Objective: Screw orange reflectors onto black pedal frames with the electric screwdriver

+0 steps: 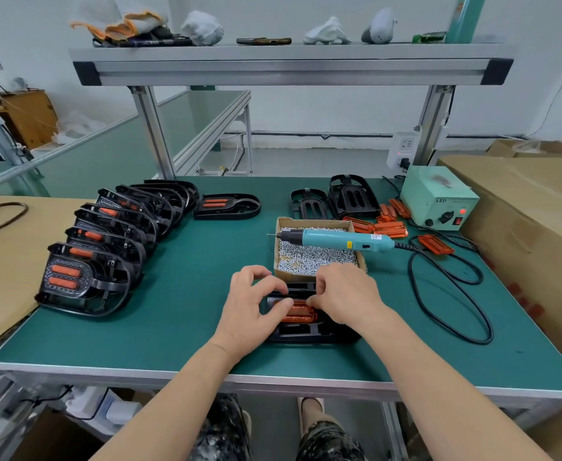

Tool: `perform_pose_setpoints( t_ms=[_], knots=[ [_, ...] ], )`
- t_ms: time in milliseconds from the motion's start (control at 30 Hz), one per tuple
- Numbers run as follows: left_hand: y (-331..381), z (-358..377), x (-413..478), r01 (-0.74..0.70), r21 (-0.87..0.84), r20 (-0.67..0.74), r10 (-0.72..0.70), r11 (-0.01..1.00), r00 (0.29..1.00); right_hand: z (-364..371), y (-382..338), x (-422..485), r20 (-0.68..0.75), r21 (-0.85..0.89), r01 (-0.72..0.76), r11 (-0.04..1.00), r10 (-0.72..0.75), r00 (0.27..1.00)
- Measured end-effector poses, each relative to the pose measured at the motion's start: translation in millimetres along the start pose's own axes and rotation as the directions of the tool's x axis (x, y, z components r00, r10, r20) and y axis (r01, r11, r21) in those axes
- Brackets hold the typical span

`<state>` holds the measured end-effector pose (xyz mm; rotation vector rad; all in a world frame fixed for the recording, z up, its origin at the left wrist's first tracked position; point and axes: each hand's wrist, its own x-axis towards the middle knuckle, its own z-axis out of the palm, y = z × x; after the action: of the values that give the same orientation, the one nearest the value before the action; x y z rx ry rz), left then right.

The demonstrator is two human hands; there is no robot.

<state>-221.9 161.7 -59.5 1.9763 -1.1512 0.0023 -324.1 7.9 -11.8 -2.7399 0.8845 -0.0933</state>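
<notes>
Head view: left hand (249, 304) and right hand (346, 294) pinch the orange reflector (297, 315) lying left-to-right on the pedal frame (306, 337).

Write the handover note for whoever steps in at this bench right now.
Left hand grips the black pedal frame; right hand pinches the orange reflector lying on it.
Electric screwdriver lies across the screw box.
Done: row of finished pedals at left.
Left: screw down this reflector, then the bare frames at the back, with loose reflectors beside them.
</notes>
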Motion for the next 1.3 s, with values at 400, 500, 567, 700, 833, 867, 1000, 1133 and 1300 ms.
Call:
perform_pose_setpoints(
  t_ms=[400, 500, 567, 700, 833, 867, 1000, 1133, 1300],
  knots=[
    [9, 3, -6, -0.36, 0.234, 0.085, 0.35, 0.903, 0.933, -16, 5, 27, 0.4, 0.847, -0.266, -0.46, 0.222, 0.889],
    [10, 5, -6, -0.367, 0.248, 0.087, 0.357, 0.897, 0.93, -14, -2, 43, 0.45, 0.77, -0.226, -0.597, 0.255, 0.856],
    [9, 5, -5, -0.366, 0.243, 0.086, 0.355, 0.898, 0.931, -12, -7, 54, 0.464, 0.75, -0.189, -0.634, 0.301, 0.833],
    [6, 5, -5, -0.362, 0.24, 0.098, 0.348, 0.901, 0.932, -13, -16, 69, 0.516, 0.686, -0.164, -0.708, 0.315, 0.796],
    [7, 4, -6, -0.374, 0.23, 0.087, 0.364, 0.898, 0.927, -14, -21, 73, 0.506, 0.643, -0.084, -0.761, 0.339, 0.793],
    [7, 4, -6, -0.373, 0.23, 0.077, 0.365, 0.899, 0.928, -15, -22, 73, 0.487, 0.647, -0.06, -0.76, 0.352, 0.799],
    [8, 4, -4, -0.343, 0.246, 0.039, 0.344, 0.906, 0.938, -26, -13, 74, 0.42, 0.705, -0.013, -0.709, 0.402, 0.814],
    [6, 5, 2, -0.314, 0.239, -0.029, 0.33, 0.919, 0.944, -29, -2, 71, 0.346, 0.777, 0.022, -0.629, 0.455, 0.821],
    [9, -2, 46, -0.023, 0.175, -0.215, 0.062, 0.984, 0.975, -33, 14, 73, 0.271, 0.768, 0.146, -0.624, 0.522, 0.809]
  ],
)
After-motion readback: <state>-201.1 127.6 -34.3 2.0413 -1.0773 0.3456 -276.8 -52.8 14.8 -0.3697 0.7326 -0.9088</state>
